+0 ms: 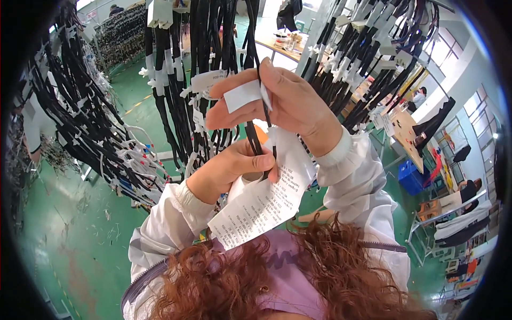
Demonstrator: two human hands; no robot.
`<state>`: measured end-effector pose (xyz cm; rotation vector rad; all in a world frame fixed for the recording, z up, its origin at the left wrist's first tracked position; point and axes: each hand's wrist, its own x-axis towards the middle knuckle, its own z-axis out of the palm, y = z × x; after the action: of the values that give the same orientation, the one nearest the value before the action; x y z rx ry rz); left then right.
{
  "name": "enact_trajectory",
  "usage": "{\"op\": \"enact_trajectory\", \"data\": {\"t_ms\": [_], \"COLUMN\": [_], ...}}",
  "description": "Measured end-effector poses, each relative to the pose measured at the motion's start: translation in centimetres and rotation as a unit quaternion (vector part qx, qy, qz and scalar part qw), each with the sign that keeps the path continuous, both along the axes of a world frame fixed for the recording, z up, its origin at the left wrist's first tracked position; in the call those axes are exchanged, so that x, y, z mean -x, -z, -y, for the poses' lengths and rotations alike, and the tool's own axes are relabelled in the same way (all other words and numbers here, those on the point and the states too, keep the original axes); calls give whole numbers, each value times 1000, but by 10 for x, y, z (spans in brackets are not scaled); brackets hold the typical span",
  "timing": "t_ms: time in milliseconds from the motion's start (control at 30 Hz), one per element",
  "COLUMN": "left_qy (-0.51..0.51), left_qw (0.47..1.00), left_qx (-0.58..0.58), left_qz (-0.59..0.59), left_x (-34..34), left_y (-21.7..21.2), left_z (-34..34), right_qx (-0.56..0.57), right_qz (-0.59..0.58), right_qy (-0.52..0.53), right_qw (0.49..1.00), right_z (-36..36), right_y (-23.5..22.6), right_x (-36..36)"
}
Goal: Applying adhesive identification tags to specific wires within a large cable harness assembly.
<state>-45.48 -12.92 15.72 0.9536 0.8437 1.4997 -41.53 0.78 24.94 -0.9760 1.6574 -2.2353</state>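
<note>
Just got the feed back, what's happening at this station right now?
A person in a white jacket is working at a hanging black cable harness. The right hand pinches a small white paper tag against one black cable. The left hand grips the same cable lower down, together with a long white printed paper slip. More black cable bundles with white tags hang on racks around, above a green floor.

The print on the long paper slip (266,200) is too small to read, and its upper end is hidden behind the left hand (234,165). The small white label (242,96) is partly covered by the right hand (282,101). The hanging black cable bundles (208,32) run off the top edge. Far-right seated people (464,192) are blurred by the rim.
</note>
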Motion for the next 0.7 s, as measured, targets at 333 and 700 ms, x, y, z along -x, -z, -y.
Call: {"op": "enact_trajectory", "data": {"t_ms": [333,700], "left_qy": [2,9], "left_qw": [999,1000], "left_qx": [27,3], "left_qz": [-29,-11], "left_x": [4,4], "left_y": [-2,-7], "left_z": [4,4], "right_qx": [-46,-113], "right_qz": [-31,-23], "right_qy": [145,282], "right_qw": [988,952], "right_z": [15,23], "right_y": [-1,-1], "right_x": [-9,-19]}}
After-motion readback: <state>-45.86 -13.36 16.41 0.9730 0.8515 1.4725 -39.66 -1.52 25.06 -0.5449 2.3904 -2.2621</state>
